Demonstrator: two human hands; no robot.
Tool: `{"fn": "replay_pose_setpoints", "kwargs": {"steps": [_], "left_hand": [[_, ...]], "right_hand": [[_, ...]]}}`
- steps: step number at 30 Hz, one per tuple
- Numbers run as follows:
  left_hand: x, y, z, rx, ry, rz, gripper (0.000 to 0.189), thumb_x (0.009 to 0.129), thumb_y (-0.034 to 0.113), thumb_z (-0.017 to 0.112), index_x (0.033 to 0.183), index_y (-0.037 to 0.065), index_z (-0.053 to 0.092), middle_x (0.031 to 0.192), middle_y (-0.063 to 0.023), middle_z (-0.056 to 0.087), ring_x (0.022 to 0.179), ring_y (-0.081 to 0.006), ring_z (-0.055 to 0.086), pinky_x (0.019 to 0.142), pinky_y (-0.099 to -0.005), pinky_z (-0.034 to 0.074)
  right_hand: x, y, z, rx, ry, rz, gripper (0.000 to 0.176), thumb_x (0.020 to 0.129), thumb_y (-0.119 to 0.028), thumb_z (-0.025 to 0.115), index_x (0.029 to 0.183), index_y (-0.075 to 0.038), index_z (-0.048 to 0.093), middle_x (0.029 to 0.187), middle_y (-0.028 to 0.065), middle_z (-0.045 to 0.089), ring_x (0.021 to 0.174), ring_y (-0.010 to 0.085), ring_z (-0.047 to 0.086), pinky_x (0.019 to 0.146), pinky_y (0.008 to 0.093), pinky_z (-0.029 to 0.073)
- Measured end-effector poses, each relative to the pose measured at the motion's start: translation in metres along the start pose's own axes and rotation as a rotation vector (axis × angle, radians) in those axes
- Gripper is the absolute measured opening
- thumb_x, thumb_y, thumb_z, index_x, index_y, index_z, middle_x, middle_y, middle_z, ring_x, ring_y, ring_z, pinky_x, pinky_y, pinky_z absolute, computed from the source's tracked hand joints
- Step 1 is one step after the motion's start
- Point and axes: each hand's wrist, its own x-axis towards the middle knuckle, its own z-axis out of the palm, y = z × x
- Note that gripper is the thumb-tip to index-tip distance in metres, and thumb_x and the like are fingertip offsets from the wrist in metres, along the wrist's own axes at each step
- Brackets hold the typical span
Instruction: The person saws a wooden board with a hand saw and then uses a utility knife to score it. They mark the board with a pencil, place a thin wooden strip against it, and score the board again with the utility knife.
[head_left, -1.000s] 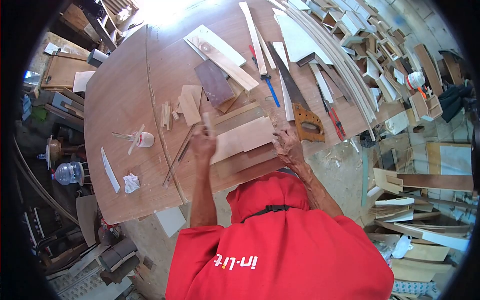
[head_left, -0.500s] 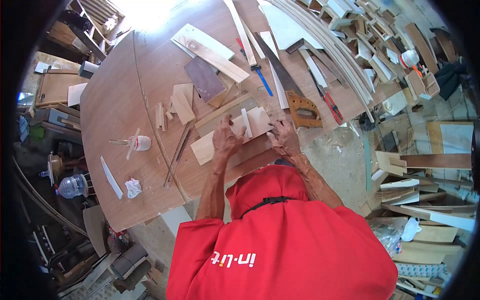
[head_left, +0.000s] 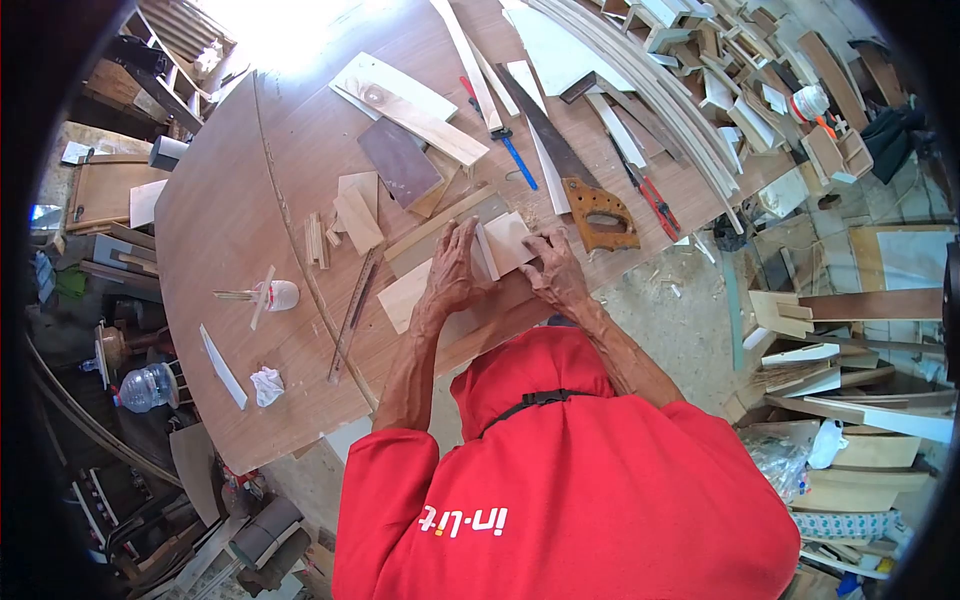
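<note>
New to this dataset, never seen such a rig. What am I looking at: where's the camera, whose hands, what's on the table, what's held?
No machine: one head-worn camera looks down on a person in a red shirt at a brown table. The left hand lies flat on a pale board, fingers against a thin white strip. The right hand rests bent on the same board; its grip is unclear. Nearby: a handsaw, a ruler, wood offcuts.

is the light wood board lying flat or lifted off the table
Flat: the light wood board lies on the table, left hand and right hand resting on top.
</note>
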Motion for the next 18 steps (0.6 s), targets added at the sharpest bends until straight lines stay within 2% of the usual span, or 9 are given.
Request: {"fn": "replay_pose_setpoints", "kwargs": {"steps": [4, 10, 18], "left_hand": [[-0.003, -0.002, 0.010, 0.036, 0.071, -0.001, 0.118, 0.055, 0.039, 0.086, 0.147, 0.004, 0.021, 0.145, -0.0206, 0.035, 0.140, -0.0405, 0.022, 0.116, -0.0512, 0.020], [-0.006, -0.003, 0.021, 0.019, 0.141, -0.014, 0.115, 0.059, 0.040, 0.082, 0.148, 0.004, 0.018, 0.147, -0.0211, 0.031, 0.140, -0.0389, 0.022, 0.117, -0.0504, 0.015], [-0.005, -0.003, 0.020, -0.022, 0.194, 0.002, 0.108, 0.062, 0.034, 0.081, 0.146, 0.002, 0.021, 0.145, -0.0214, 0.032, 0.139, -0.0390, 0.025, 0.116, -0.0480, 0.019]], "right_hand": [[0.001, 0.002, 0.001, 0.016, 0.007, -0.016, 0.044, 0.072, -0.007, 0.072, 0.114, -0.001, 0.060, 0.113, 0.0170, 0.050, 0.107, 0.0347, 0.052, 0.092, 0.0404, 0.046], [0.002, 0.004, 0.001, 0.045, 0.010, -0.019, 0.043, 0.072, -0.008, 0.072, 0.113, -0.001, 0.061, 0.113, 0.0160, 0.051, 0.106, 0.0340, 0.053, 0.091, 0.0404, 0.047], [0.001, 0.000, -0.003, 0.004, 0.002, -0.019, 0.041, 0.076, -0.014, 0.070, 0.114, -0.003, 0.061, 0.114, 0.0150, 0.051, 0.103, 0.0341, 0.055, 0.089, 0.0412, 0.048]]}}
